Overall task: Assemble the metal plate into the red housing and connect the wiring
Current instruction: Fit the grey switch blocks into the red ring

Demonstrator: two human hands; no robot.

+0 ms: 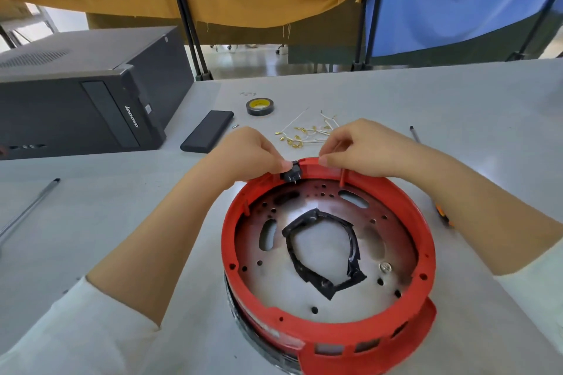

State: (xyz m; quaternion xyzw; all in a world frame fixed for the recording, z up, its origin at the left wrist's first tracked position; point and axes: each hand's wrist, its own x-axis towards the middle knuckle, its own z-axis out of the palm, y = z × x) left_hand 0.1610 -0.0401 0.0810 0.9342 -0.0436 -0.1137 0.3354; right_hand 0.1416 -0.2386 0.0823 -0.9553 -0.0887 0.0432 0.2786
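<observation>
Pinching black switch [292,172], left hand [256,151]

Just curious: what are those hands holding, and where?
Left hand pinches a small black switch at the red housing far rim; right hand grips that rim.

Bright, even daylight — soft shadows, glare on the metal plate [332,201] (centre), wide-angle bending at edges.

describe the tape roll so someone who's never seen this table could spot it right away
Start at the red housing in the middle of the table and look past both hands towards the far edge. The tape roll lies flat there, left of the loose gold-tipped wires: a small black ring with a yellow core.
</observation>
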